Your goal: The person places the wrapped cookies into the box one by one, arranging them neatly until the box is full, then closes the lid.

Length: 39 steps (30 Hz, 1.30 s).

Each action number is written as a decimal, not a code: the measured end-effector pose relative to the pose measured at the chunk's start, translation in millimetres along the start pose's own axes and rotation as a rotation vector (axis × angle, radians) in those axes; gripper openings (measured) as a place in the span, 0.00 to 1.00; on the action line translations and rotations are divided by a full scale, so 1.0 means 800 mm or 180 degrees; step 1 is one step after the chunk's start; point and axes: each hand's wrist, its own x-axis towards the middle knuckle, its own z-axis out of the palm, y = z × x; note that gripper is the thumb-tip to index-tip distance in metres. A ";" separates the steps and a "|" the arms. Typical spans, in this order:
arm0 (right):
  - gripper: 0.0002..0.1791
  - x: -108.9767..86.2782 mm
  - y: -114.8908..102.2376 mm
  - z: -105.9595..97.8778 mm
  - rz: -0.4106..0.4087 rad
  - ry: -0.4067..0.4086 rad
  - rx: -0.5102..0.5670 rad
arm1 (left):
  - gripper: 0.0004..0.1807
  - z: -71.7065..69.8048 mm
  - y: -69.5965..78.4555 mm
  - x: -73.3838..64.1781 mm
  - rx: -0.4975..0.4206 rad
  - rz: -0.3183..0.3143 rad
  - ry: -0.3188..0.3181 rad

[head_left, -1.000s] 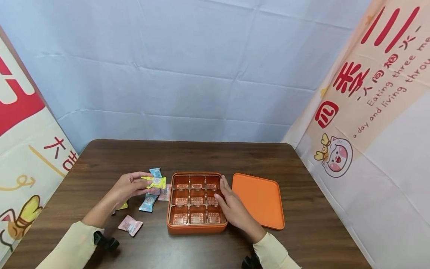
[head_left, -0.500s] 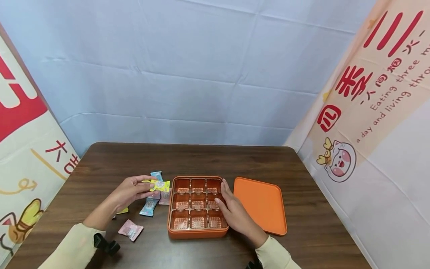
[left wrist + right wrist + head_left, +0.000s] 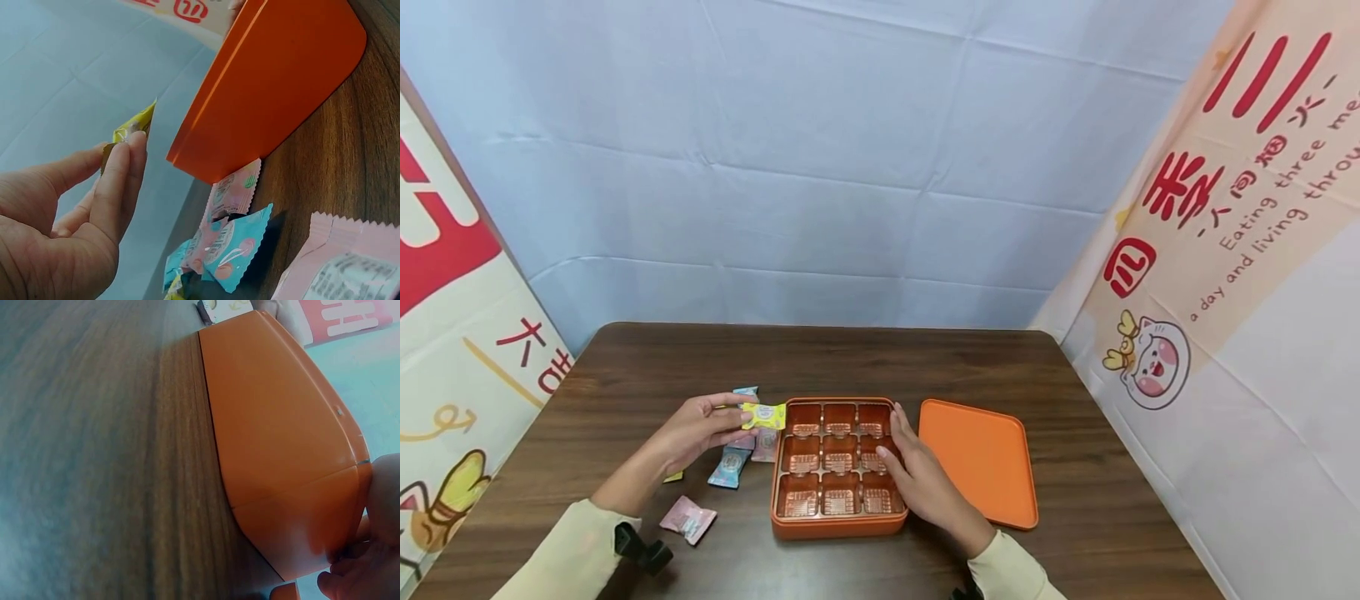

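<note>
The left grip (image 3: 703, 429) pinches a yellow packet (image 3: 765, 416) near the upper left of an orange box (image 3: 839, 529).
The packet is held up off the table (image 3: 1097, 508) between thumb and fingertips, its long axis running roughly left to right, free end pointing away from the left grip toward the box; the left wrist view shows a gap between them. Right of that grip, the box carries an insert (image 3: 822, 464) of nine compartments in three rows, their ribbed bottoms showing. The right grip (image 3: 925, 479) lies wide along the box's right side, fingers extended, thumb apart. Just beyond it is a flat orange lid (image 3: 981, 467). Below the left grip lie a blue packet (image 3: 728, 467) and, nearer the person, a pink packet (image 3: 688, 519).
</note>
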 end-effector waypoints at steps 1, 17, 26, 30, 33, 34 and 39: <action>0.38 0.000 0.000 0.000 0.0000 -0.0002 -0.0008 | 0.30 0.001 0.000 0.000 0.0016 -0.0005 0.0000; 0.38 0.000 0.005 0.001 0.0037 0.0025 -0.0017 | 0.28 0.014 -0.005 0.015 0.0109 0.0022 0.0010; 0.38 0.001 0.007 0.000 0.0019 0.0034 -0.0024 | 0.29 0.024 -0.008 0.021 0.0151 0.0009 -0.0009; 0.39 0.001 0.005 -0.001 0.0037 0.0030 -0.0020 | 0.29 0.027 -0.007 0.023 0.0151 -0.0016 -0.0014; 0.39 0.003 0.004 -0.001 0.0023 0.0013 -0.0013 | 0.27 0.029 -0.005 0.023 0.0158 -0.0018 0.0077; 0.39 0.003 0.004 0.000 0.0013 0.0009 -0.0012 | 0.27 0.030 -0.004 0.023 0.0159 -0.0020 0.0111; 0.40 0.002 0.004 0.001 0.0003 0.0004 0.0004 | 0.26 0.034 -0.004 0.025 0.0238 -0.0030 0.0189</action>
